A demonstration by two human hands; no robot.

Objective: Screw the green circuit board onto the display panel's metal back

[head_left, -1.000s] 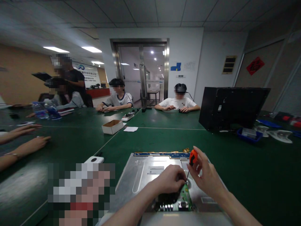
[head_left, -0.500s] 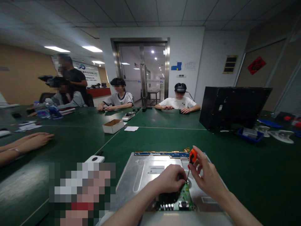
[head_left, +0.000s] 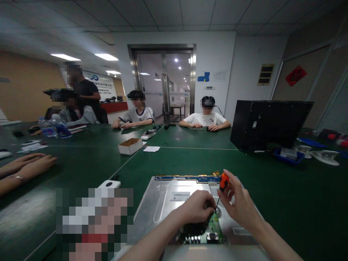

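My right hand (head_left: 240,201) grips a screwdriver (head_left: 224,182) by its orange and black handle. The thin shaft slants down to the upper edge of a green circuit board (head_left: 214,228). Close to the tip, my left hand (head_left: 198,206) is closed with thumb and fingers pinched together; what they hold, if anything, is hidden. The board sits on the silver metal back of a flat display panel (head_left: 154,199), and my left hand covers part of it. A blue circuit strip (head_left: 187,178) runs along the panel's far edge.
A white device (head_left: 110,184) lies left of the panel. Farther off are an open cardboard box (head_left: 131,146), a paper slip (head_left: 151,149), a black monitor (head_left: 272,125) and a blue tray (head_left: 289,156). Another person's hands (head_left: 35,165) rest on the table at left.
The screwdriver handle has turned or shifted slightly in my right hand. My left hand has stayed in place. The other person's hands at left have moved slightly left.
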